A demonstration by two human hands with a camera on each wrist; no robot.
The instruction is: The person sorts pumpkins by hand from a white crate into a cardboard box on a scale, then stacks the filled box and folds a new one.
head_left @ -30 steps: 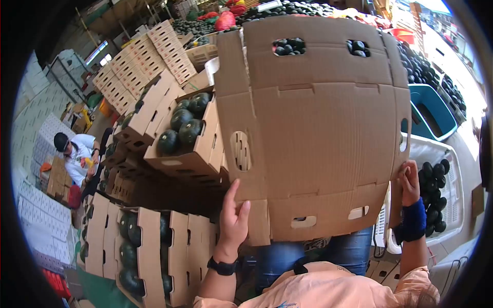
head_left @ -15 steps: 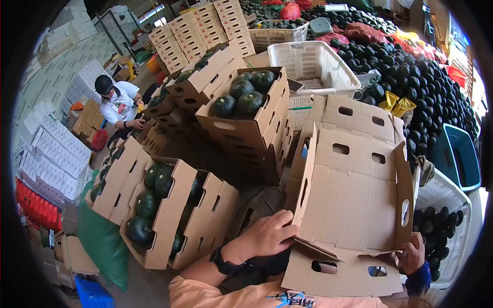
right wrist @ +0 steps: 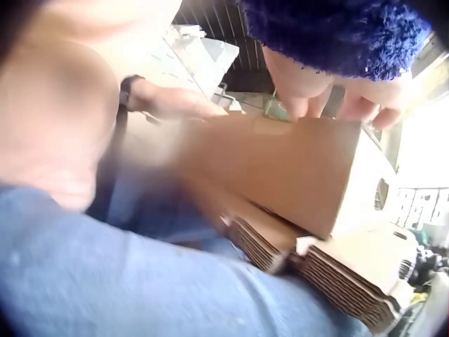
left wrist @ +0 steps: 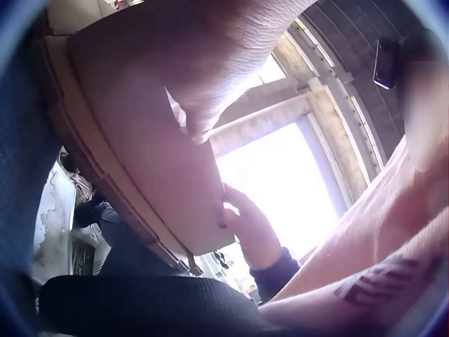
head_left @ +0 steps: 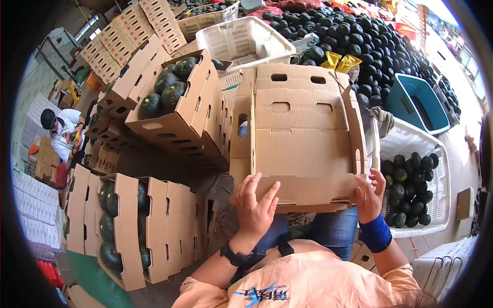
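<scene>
A partly folded cardboard box (head_left: 303,149) lies in front of me, side panels raised and its near panel (head_left: 313,190) standing up. My left hand (head_left: 255,210) touches the near panel's left end, fingers spread and fairly straight. The right hand (head_left: 371,200) grips that panel's right end, fingers bent at the edge. In the right wrist view those right fingers (right wrist: 337,102) hook over the top of the panel (right wrist: 295,168), above a stack of flat cardboard (right wrist: 344,288). The left wrist view shows the left hand (left wrist: 210,63) against the panel (left wrist: 154,161).
Boxes of dark green squash (head_left: 169,87) stand stacked at left. A white crate (head_left: 439,205) with dark fruit and a teal tub (head_left: 416,102) are at right. Beyond are an empty white crate (head_left: 241,41) and a large fruit heap (head_left: 359,41). A person (head_left: 64,136) sits far left.
The cardboard went from held up flat to lying low with its sides raised. Since half a second ago, its near panel has folded up, and both hands have moved onto that panel's ends.
</scene>
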